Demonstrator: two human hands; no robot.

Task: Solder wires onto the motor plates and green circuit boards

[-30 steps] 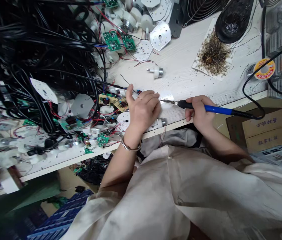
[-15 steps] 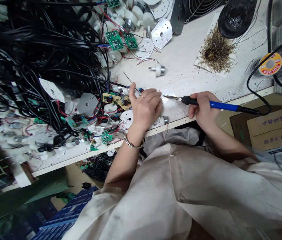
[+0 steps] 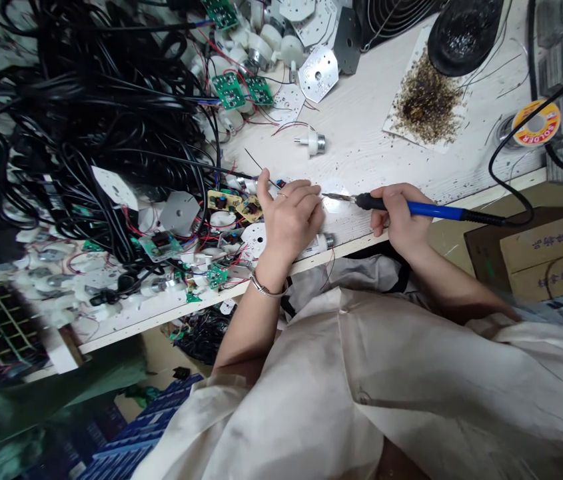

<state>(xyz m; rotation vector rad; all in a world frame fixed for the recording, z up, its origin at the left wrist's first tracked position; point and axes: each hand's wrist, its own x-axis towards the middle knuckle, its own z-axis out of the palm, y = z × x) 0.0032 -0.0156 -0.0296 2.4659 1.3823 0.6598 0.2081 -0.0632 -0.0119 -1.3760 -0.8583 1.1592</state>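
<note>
In my right hand (image 3: 404, 217) is a soldering iron (image 3: 434, 210) with a blue handle, its metal tip pointing left at the fingertips of my left hand. My left hand (image 3: 291, 217) rests on the bench with the fingers curled and the thumb raised; whatever lies under those fingers is hidden. A thin black wire (image 3: 256, 160) sticks out near that thumb. Just left of this hand lie yellow circuit boards (image 3: 224, 201) and a white perforated disc (image 3: 254, 241). A white fitting with a metal end (image 3: 325, 243) shows below the fingers.
Black cables (image 3: 126, 127) are heaped at the left among green circuit boards (image 3: 228, 90). One white motor-like part (image 3: 311, 141) lies beyond my hands. Dark crumbs (image 3: 426, 100) cover a paper at the back right, near a solder spool (image 3: 536, 123). The iron's cord loops at the right.
The soldering iron and my right hand have shifted slightly left, bringing the tip closer to my left fingertips. My left hand stays in place. The camera view has turned a little.
</note>
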